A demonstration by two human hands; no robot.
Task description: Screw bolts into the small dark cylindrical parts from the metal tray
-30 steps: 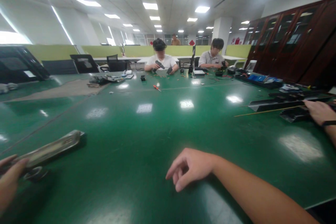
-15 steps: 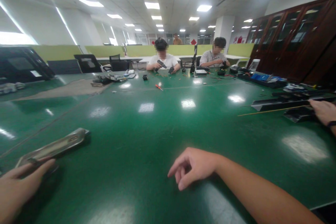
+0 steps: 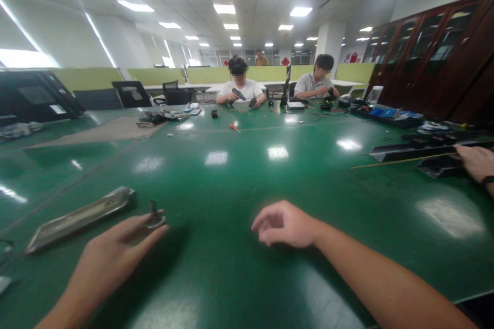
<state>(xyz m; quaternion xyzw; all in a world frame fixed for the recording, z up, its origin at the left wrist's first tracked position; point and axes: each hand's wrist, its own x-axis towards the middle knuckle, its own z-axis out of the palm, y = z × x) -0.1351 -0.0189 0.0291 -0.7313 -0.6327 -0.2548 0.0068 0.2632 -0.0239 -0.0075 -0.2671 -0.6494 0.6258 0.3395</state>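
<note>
My left hand (image 3: 123, 244) is raised over the green table (image 3: 200, 200). Its thumb and fingers pinch a small metal part with a dark upright stem and a round, shiny base (image 3: 155, 220); blur hides the part's exact kind. Behind that hand lies a long, shallow metal tray (image 3: 81, 218), set at a slant. Near the middle of the table hovers my right hand (image 3: 285, 226), palm turned inward. Its fingers are loosely curled, the thumb stays apart from them, and nothing shows in it.
At the right edge, another person's hand (image 3: 476, 162) touches dark metal channels (image 3: 417, 150) beside a thin yellow rod (image 3: 397, 162). A red screwdriver (image 3: 234, 127) lies farther back. Two people (image 3: 241, 87) sit across the table, working on dark parts. Several loose parts (image 3: 162, 117) are heaped at the back left.
My left hand has moved right, away from beside the tray, with the small metal part in its fingertips. My right hand has risen slightly and curled a little more.
</note>
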